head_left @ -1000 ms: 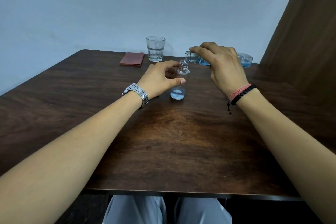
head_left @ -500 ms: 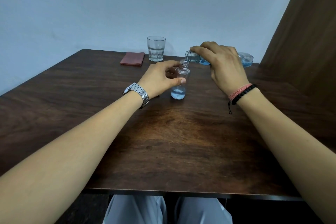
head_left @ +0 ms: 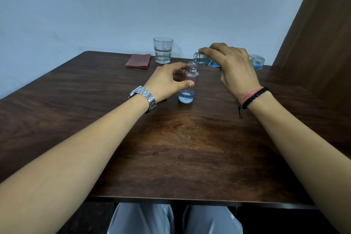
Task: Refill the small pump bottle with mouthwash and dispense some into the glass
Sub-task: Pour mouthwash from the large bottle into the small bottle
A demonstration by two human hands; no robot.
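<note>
A small clear bottle (head_left: 187, 89) stands upright on the dark wooden table (head_left: 171, 148), its neck uncapped and a shallow layer of blue liquid at its bottom. My left hand (head_left: 167, 81) grips its middle between thumb and fingers. My right hand (head_left: 233, 68) holds a larger clear mouthwash bottle (head_left: 257, 61) tipped almost flat, its open mouth just above the small bottle's neck, blue liquid running in. An empty-looking glass (head_left: 163, 50) stands at the table's far edge. No pump top is visible.
A folded reddish cloth (head_left: 138, 60) lies left of the glass. A pale wall runs behind the table and a brown wooden panel (head_left: 313, 43) rises at the right. My knees show below the near table edge.
The blue liquid in the small bottle has risen slightly. Both hands and both bottles stay almost where they were.
</note>
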